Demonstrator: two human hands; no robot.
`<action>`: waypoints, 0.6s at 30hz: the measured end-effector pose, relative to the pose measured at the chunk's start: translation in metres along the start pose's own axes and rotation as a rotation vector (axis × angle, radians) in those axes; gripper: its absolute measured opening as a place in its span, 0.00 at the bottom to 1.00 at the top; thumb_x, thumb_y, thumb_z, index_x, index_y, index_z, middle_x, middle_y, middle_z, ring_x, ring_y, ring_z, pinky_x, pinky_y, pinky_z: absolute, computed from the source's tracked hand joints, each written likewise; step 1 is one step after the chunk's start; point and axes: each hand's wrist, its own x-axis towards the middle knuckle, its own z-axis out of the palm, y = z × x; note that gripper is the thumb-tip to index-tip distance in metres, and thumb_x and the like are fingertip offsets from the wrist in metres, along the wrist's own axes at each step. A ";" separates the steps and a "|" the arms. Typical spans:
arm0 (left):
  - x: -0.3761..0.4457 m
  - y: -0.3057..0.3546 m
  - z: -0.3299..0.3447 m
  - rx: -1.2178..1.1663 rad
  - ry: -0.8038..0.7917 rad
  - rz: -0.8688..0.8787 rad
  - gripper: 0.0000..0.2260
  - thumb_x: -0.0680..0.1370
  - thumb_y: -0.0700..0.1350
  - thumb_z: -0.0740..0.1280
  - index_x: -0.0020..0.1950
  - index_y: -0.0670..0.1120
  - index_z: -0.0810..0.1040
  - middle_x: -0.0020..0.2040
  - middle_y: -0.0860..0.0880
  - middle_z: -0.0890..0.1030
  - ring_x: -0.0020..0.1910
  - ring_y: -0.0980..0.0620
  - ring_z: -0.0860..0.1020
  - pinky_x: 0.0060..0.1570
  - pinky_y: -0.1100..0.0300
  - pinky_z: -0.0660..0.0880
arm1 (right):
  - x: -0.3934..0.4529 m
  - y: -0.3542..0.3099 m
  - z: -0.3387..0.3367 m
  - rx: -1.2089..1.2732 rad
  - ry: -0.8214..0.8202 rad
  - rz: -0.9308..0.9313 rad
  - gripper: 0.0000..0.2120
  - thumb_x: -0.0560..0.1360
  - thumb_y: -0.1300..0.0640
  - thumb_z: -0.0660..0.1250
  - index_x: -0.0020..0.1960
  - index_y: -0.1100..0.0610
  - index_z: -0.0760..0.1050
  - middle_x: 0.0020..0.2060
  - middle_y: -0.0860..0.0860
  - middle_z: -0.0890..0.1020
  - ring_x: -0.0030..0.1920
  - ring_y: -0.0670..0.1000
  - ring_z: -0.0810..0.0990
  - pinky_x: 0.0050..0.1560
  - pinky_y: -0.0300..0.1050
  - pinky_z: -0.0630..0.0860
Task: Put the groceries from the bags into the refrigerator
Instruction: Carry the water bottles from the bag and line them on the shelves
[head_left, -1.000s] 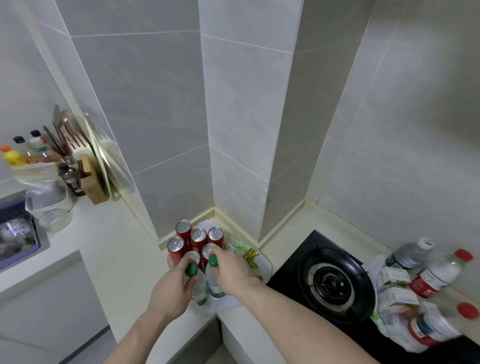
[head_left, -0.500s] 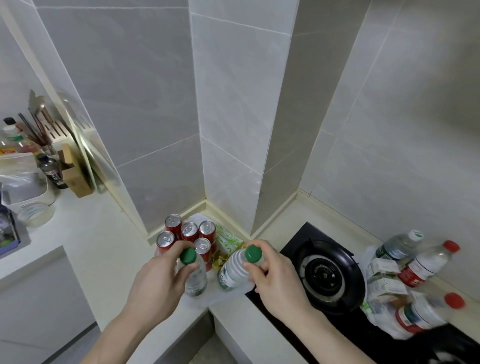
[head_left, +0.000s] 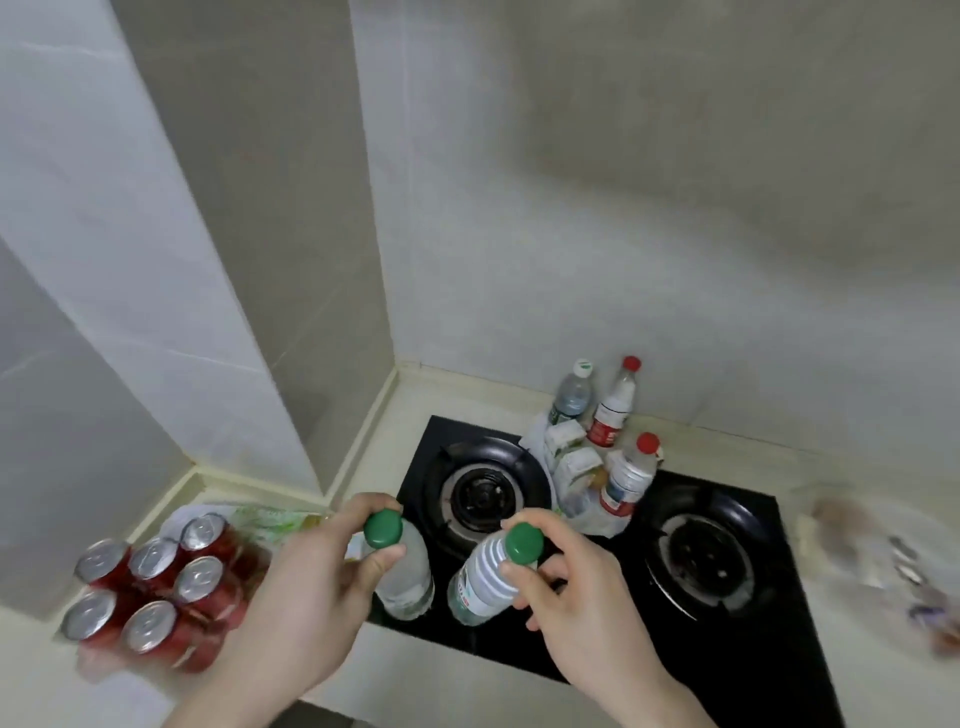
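Left hand, right hand grip bottles (green-capped).

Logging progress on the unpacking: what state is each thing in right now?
Left hand: grips a green-capped bottle, capped.
Right hand: grips another green-capped bottle, tilted.
Red cans: unopened, on counter.
Red-capped bottles: upright in bag.
Burners: unlit.

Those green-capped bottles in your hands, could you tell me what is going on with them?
A person is unpacking groceries. The left hand grips one green-capped bottle by its neck, and the right hand grips another green-capped bottle, both held above the black gas stove. Six red cans stand on the counter at the left. More bottles and cartons wait between the burners. No refrigerator is in view.
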 end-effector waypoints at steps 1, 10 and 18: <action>0.006 0.010 0.011 -0.018 -0.038 0.033 0.12 0.79 0.50 0.69 0.58 0.63 0.72 0.33 0.47 0.79 0.24 0.52 0.72 0.33 0.58 0.73 | -0.009 0.004 -0.013 0.013 0.046 0.023 0.15 0.78 0.54 0.72 0.59 0.37 0.76 0.34 0.55 0.84 0.35 0.52 0.85 0.38 0.50 0.84; 0.012 0.141 0.119 -0.033 -0.275 0.329 0.13 0.78 0.47 0.71 0.58 0.62 0.74 0.42 0.61 0.82 0.31 0.58 0.78 0.39 0.67 0.75 | -0.134 0.051 -0.136 0.030 0.427 0.208 0.17 0.77 0.56 0.73 0.57 0.35 0.76 0.32 0.56 0.84 0.32 0.52 0.84 0.40 0.55 0.83; -0.057 0.272 0.225 -0.105 -0.481 0.558 0.11 0.78 0.48 0.71 0.57 0.62 0.75 0.43 0.56 0.84 0.24 0.60 0.71 0.36 0.67 0.76 | -0.299 0.084 -0.233 0.020 0.776 0.356 0.16 0.75 0.55 0.75 0.55 0.35 0.77 0.30 0.53 0.84 0.32 0.48 0.84 0.42 0.58 0.82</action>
